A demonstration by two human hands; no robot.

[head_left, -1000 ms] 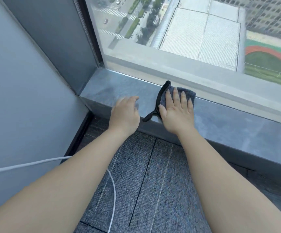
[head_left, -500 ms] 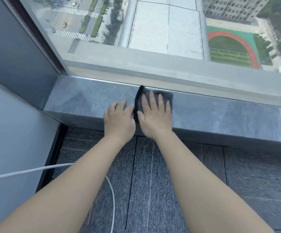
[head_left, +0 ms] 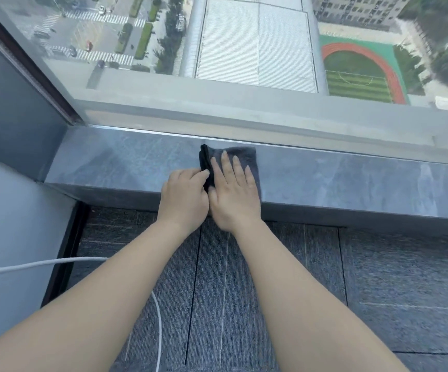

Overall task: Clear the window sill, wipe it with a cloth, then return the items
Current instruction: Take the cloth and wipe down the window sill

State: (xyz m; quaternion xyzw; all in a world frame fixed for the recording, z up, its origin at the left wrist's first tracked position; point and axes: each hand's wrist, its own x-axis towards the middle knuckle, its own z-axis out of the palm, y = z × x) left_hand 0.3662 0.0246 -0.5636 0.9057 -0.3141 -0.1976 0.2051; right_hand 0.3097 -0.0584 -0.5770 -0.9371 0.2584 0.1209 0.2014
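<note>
Cloth [head_left: 247, 157] flat under right hand [head_left: 235, 194]

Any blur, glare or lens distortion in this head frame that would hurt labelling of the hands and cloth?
Head view: soft, even daylight and no hard shadows; right hand, left hand and cloth are sharp enough; the far right edge smears with motion blur; wide-angle bending curves the sill; faint pale sheen on the sill's left part, no strong glare.

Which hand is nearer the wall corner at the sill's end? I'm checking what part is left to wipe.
Left. The left hand lies on the sill on the corner side of the cloth; the right hand presses flat on the cloth, farther away.
</note>
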